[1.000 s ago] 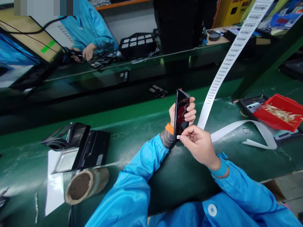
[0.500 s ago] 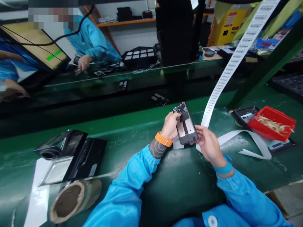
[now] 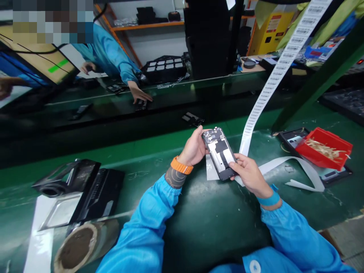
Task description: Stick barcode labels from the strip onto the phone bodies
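Observation:
Between my hands is an opened smartphone (image 3: 223,153), its inside facing up, with circuit parts at the top end and a pale plate below. My left hand (image 3: 193,147) supports its upper left edge; the thumb is raised off it and the fingers reach behind. Closed on the lower right corner, my right hand (image 3: 248,172) has its thumb pressed on the inner face. Partly covered by the phone, a small white sheet (image 3: 211,168) lies on the green bench (image 3: 210,216). A long strip of barcode labels (image 3: 264,96) hangs down just behind my right hand.
A red bin (image 3: 327,146) of tan strips stands at the right. To the left are a black device (image 3: 99,195) and a cardboard roll (image 3: 99,239). Beyond the ledge, a co-worker's hand (image 3: 138,93) touches phone parts; another part (image 3: 192,118) lies nearer.
My left thumb has lifted off the phone's face and that hand has shifted to its edge. My right thumb has come onto the face. The co-worker's hand has reached toward a part.

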### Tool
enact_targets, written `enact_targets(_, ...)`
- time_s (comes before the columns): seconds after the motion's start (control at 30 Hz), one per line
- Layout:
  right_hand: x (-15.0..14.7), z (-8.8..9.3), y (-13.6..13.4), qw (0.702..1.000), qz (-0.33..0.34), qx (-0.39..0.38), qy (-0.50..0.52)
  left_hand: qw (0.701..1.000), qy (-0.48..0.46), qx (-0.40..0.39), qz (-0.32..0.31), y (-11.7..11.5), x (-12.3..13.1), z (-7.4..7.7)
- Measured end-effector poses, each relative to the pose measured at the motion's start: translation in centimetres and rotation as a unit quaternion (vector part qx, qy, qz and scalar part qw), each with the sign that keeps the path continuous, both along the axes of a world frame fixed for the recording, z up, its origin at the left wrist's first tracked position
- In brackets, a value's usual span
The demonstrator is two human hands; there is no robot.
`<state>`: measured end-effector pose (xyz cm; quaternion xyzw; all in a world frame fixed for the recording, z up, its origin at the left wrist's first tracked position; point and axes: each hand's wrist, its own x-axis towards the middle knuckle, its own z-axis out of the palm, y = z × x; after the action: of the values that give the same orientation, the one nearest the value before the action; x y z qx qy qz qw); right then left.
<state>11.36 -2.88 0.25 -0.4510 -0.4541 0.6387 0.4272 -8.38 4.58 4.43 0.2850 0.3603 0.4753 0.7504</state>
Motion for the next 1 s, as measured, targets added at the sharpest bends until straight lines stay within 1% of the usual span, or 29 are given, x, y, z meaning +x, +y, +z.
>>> enact_targets(0.03,0.3,0.1,0.0,1.000,0.016,-0.002,-0.006,0.999,0.039,0.013,-0.012,0.3,-1.0,-0.2)
enact_targets(0.1,0.9,0.2,0.1,0.999,0.043,-0.004,-0.018,0.993,0.091,0.031,-0.075,0.3,-3.0,-0.6)
enact_targets(0.13,1.2,0.2,0.2,0.999,0.047,-0.005,-0.022,0.987,0.097,0.035,-0.122,0.2,-3.8,-0.8)
enact_targets(0.2,1.7,0.1,0.4,0.999,0.037,-0.010,-0.024,0.972,0.080,0.026,-0.218,-0.5,-4.8,-1.3)
enact_targets(0.23,1.9,0.0,0.6,0.999,0.025,-0.013,-0.024,0.967,0.064,0.020,-0.246,-0.8,-5.0,-1.7)
enact_targets(0.3,2.2,-0.1,0.8,1.000,-0.003,-0.011,-0.029,0.964,0.036,0.015,-0.262,-1.3,-4.9,-2.3)
enact_targets(0.4,2.5,-0.1,1.0,0.998,-0.033,0.011,-0.061,0.967,0.016,0.002,-0.253,-1.2,-4.3,-3.0)
enact_targets(0.53,2.9,0.0,1.3,0.994,-0.048,0.022,-0.098,0.965,0.044,-0.041,-0.254,-0.4,-4.0,-3.6)
enact_targets(0.63,3.2,0.1,1.5,0.995,-0.056,0.003,-0.079,0.964,0.068,-0.061,-0.251,-0.7,-4.1,-4.1)
enact_targets(0.7,3.5,0.2,1.5,0.995,-0.082,0.003,-0.049,0.970,0.064,-0.051,-0.230,-1.0,-4.1,-4.1)
enact_targets(0.73,3.8,0.3,1.5,0.994,-0.101,0.008,-0.034,0.976,0.057,-0.039,-0.207,-1.1,-4.1,-4.0)
enact_targets(0.77,4.1,0.3,1.5,0.992,-0.121,0.014,-0.022,0.983,0.050,-0.028,-0.174,-1.0,-4.1,-3.8)
enact_targets(0.83,4.8,0.4,1.3,0.989,-0.148,0.023,-0.014,0.997,0.039,-0.009,-0.069,0.2,-4.1,-3.3)
enact_targets(0.9,5.2,0.3,1.2,0.989,-0.144,0.024,-0.026,0.997,0.052,-0.010,0.062,3.0,-4.4,-2.7)
enact_targets(0.97,5.4,-0.1,1.1,0.992,-0.110,0.024,-0.050,0.981,0.082,-0.015,0.176,7.2,-4.9,-1.9)
enact_targets(1.0,5.3,-0.3,1.0,0.994,-0.085,0.027,-0.066,0.972,0.097,-0.013,0.212,9.5,-5.2,-1.3)
